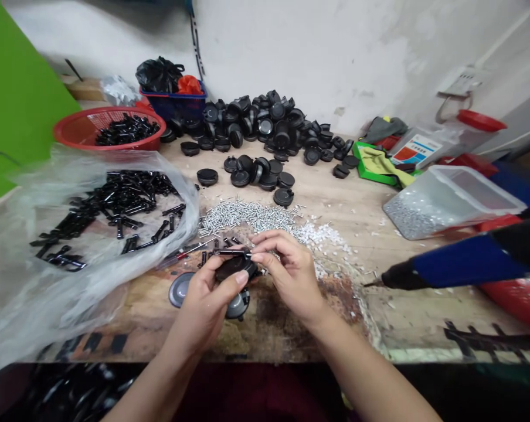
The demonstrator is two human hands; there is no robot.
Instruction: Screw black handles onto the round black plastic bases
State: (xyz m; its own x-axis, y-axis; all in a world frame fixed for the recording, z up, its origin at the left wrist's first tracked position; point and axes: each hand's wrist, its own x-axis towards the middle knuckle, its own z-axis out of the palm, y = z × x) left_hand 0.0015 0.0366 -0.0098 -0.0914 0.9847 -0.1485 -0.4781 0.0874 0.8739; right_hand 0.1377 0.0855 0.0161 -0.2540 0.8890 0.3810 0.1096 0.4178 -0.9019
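Note:
My left hand (207,299) is closed around a round black plastic part (235,268), held just above the workbench. My right hand (286,272) pinches a thin black stick-like piece (233,252) against the top of that part. Two more round parts lie under the hands, one (179,289) to the left with a grey face up and one (237,306) below my left thumb. A heap of small silver screws (247,215) lies just behind my hands.
A clear plastic bag (71,234) holds black stick pieces at left. Behind it stands a red basket (109,130). A pile of round black parts (265,132) sits at the back. A clear screw tub (449,199) and a blue power screwdriver (458,264) lie at right.

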